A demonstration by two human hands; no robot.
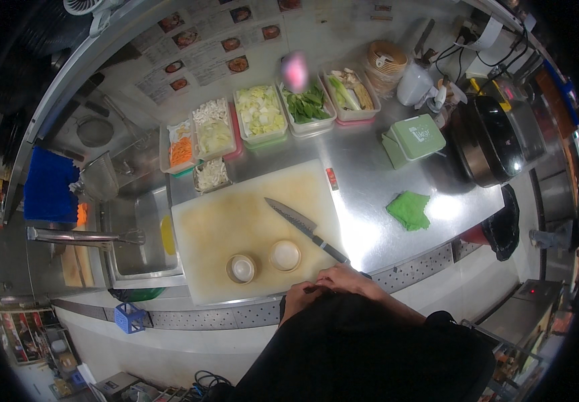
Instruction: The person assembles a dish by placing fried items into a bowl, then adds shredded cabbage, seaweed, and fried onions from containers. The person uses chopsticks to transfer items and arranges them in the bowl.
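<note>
At the near edge of the counter, my left hand (296,299) and my right hand (351,281) meet close together in front of my black clothing. The fingers of both are curled in around something dark, too small and hidden to name. Just beyond my right hand, a kitchen knife (294,216) lies on the white cutting board (219,214), its dark handle pointing at me and crossing the board's edge. Two small round tan containers stand on the board: the left container (241,269) shows something white inside, and the right container (284,256) looks pale within. Neither hand touches them.
Behind the board is a row of tubs, among them cut cabbage (260,110) and green leaves (307,105). A sink (143,234) lies to the left. Rightward are a green cloth (409,210), a light green box (415,139) and a black rice cooker (487,141).
</note>
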